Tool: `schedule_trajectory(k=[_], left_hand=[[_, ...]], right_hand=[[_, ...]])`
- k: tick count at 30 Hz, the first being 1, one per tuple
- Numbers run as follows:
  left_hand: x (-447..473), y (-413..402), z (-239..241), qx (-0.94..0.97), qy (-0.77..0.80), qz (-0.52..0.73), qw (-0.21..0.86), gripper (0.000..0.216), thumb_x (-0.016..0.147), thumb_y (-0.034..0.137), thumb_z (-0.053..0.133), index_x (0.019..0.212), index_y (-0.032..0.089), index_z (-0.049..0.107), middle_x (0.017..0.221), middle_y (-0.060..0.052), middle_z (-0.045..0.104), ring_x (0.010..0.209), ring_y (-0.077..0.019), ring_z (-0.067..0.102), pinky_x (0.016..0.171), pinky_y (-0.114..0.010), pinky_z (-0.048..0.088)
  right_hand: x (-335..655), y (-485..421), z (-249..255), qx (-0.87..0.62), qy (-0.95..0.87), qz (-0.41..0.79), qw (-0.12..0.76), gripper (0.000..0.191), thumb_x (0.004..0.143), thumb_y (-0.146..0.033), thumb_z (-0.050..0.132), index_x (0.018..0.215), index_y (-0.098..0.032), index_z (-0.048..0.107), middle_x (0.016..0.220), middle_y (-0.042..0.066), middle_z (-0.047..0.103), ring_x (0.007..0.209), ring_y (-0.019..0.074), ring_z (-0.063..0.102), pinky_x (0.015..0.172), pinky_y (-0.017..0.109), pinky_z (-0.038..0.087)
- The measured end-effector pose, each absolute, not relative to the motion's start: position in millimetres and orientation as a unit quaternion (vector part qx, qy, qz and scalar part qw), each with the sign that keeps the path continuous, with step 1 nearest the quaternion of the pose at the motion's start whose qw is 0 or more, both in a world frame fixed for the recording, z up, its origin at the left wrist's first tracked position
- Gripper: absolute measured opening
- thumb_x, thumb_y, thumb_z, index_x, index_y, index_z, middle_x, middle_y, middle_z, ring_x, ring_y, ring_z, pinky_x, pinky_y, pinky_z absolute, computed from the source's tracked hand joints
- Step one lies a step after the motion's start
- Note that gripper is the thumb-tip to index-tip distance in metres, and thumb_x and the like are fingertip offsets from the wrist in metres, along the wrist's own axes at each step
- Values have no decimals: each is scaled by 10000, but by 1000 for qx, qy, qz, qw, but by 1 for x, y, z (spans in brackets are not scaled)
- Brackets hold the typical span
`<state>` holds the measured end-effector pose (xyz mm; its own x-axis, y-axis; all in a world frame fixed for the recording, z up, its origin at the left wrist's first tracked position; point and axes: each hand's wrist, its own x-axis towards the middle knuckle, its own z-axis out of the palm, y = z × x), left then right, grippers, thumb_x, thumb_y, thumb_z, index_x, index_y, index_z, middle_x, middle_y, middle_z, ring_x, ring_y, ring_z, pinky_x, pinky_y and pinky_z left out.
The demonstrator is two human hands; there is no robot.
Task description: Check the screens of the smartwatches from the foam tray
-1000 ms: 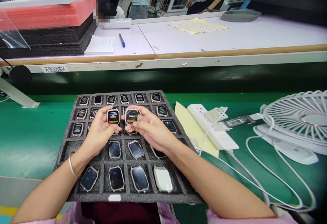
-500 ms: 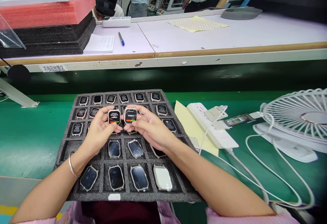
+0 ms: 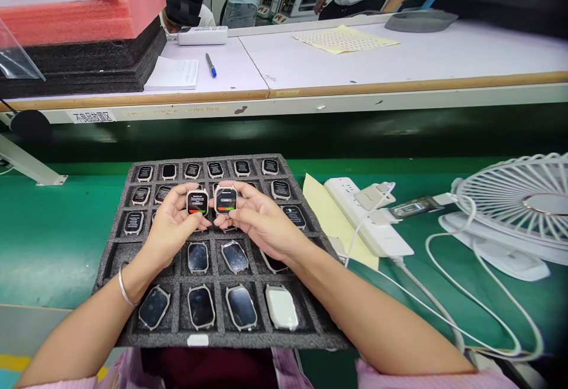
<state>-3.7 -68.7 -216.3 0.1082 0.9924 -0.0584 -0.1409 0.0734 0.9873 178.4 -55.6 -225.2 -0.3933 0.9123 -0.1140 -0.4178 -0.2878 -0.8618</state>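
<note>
Very little has moved over the last second: the two watch bodies have drifted a touch closer together and slightly farther up over the tray, and the left one's screen, which showed pale text half a second ago, again shows a dark face with a red and green bar like its neighbour.

The left hand (image 3: 171,226) is closed around the left watch body (image 3: 197,202), pinching it by its edges with the thumb at the near side so the lit screen faces up toward the wearer. The right hand (image 3: 261,223) grips the right watch body (image 3: 226,200) the same way. They sit side by side, nearly touching, above the middle rows of the black foam tray (image 3: 113,247), a pose that lets both screens be read at once without fingers covering the glass.

The tray lies on the green bench mat just in front of the person. Its far three rows hold small lit watch bodies, each in its own pocket; the near rows hold dark-screened ones (image 3: 201,306), and a white one (image 3: 282,308) lies face down at the near right.

To the right lie a yellow sheet (image 3: 328,217), a white power strip (image 3: 368,223) with cables, and a white desk fan (image 3: 515,206). On the far bench are stacked pink and black foam (image 3: 84,46) and a blue pen (image 3: 211,65).
</note>
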Motion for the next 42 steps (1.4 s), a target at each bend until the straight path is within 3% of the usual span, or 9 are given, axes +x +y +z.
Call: schedule_trajectory(k=[11,17,29,42], left_hand=[[-4,-68,-219,469,448,499,574,487,715,154,748,1154,189,540,892,5,682,601,-95,678,602,-231,585],[-4,-71,-215,450,430,493,608,510,739,155,691,1225,183,538,999,-32,711,665,-130,729,682,-281,621],[-2,-72,-216,442,440,487,612,386,770,194,675,1141,177,571,936,-27,742,600,-144,738,622,-275,635],[-5,-69,-218,438,441,487,614,436,716,200,650,1146,185,581,921,-19,741,626,-165,747,642,-291,628]], right_hand=[[179,-56,-228,-302,-402,738,450,443,779,-84,667,1181,-239,564,932,4,725,685,119,698,727,299,554],[180,-54,-229,-314,-411,720,463,457,747,-64,644,1165,-237,576,858,-19,688,664,117,669,683,287,527],[177,-52,-231,-347,-408,709,460,357,758,-225,769,1070,-222,594,812,-29,681,560,81,595,581,248,461],[176,-52,-231,-348,-412,703,464,383,723,-155,717,1077,-222,586,836,-25,688,581,88,605,603,260,461]])
